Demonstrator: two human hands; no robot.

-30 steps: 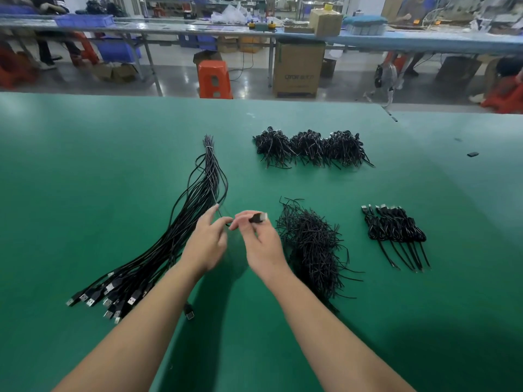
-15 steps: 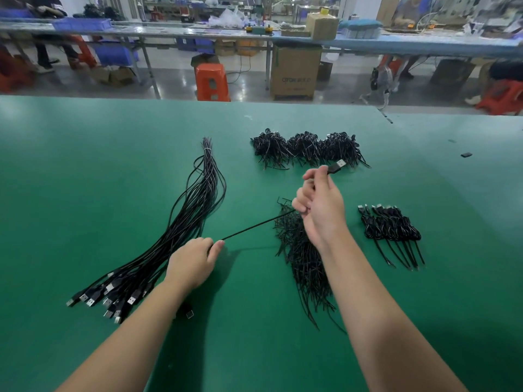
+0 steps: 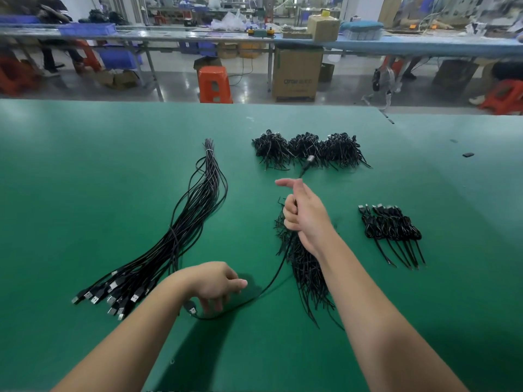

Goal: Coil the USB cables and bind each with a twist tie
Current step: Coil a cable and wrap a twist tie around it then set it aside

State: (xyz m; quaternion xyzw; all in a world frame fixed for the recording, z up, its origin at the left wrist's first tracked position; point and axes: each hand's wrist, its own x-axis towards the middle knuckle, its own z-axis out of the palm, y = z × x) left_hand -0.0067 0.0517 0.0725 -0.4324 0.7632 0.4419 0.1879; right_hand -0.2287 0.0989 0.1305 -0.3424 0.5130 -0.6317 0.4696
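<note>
green table (image 3: 85,165), orange stool (image 3: 214,84), cardboard box (image 3: 296,75), long workbench (image 3: 424,45) behind

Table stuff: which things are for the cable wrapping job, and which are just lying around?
For the job: the cable held in the right hand, the left hand, loose cables, twist ties, finished coils.

Just lying about: orange stool, cardboard box, small black piece.
</note>
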